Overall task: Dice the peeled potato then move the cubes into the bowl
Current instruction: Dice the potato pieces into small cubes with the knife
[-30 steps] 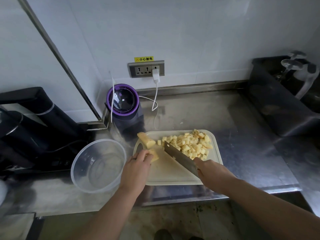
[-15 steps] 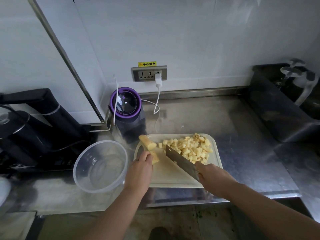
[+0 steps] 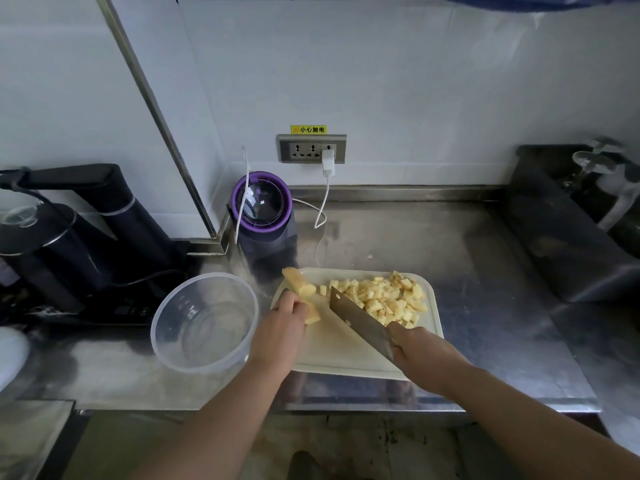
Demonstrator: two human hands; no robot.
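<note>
Both grips are closed round something. Left grip (image 3: 282,329) has its fingers curled down over a potato piece (image 3: 312,315), pinning it to the cutting board (image 3: 343,358). Right grip (image 3: 424,355) is wrapped round the handle of the knife (image 3: 360,320), and the handle itself is hidden inside the fist.

The blade runs slantwise away from the person, just right of the held piece and left of the heap of cubes (image 3: 388,299). I cannot tell whether its edge touches the board.

The step in hand looks like dicing what remains. To do it well:

- Keep the left fingertips tucked back behind the knuckles and let the flat of the blade ride against them.
- Slice the piece into strips first, then cut across them to match the cubes already heaped on the far right of the board.
- Press straight down. The board sits near the front edge of the steel table (image 3: 433,244) and a sideways shove could slide it.

A second chunk (image 3: 298,284) waits at the board's far left corner, so dicing is not finished. The clear bowl (image 3: 204,341) stands empty just left of the board, close enough for the blade to carry or sweep the cubes over once cutting ends.
</note>
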